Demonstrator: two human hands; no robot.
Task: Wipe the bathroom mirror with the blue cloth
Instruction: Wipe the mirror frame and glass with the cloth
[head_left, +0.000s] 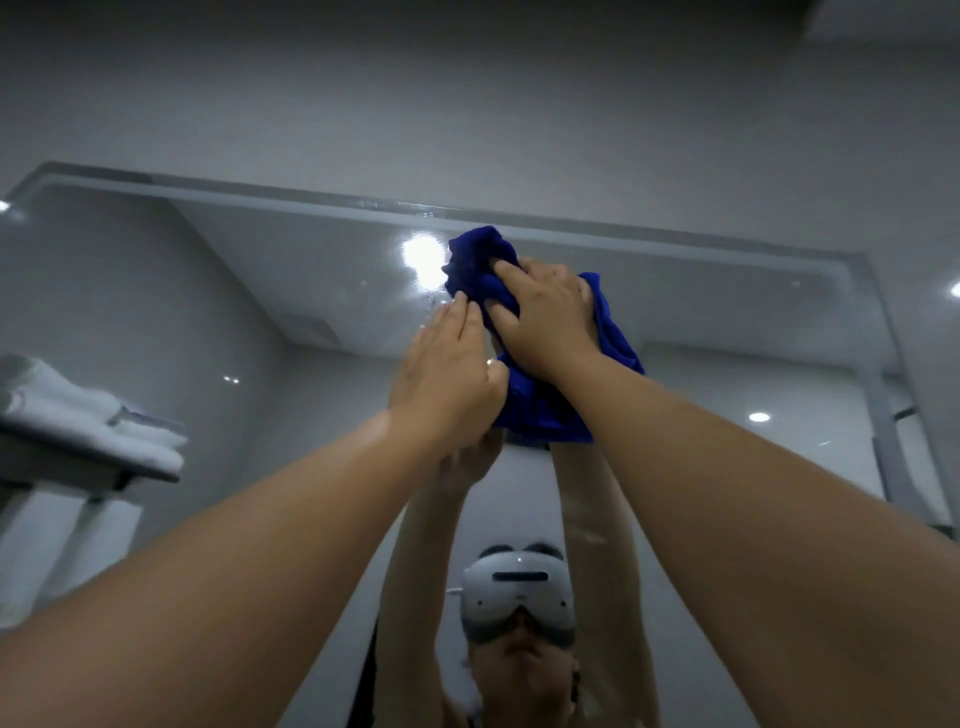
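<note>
fingers (506, 273) of my right hand (545, 322) dig into the bunched blue cloth (475, 254), pressing it high on the mirror (249, 291) near its top edge. my left hand (447, 374) lies flat, fingers straight, touching the cloth's lower left. folded white towels (88, 415) reflect at left.

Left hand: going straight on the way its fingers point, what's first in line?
The blue cloth. The left hand has straight fingers aimed up and slightly right, tips at the cloth's lower-left edge; actual contact is hard to judge.
</note>
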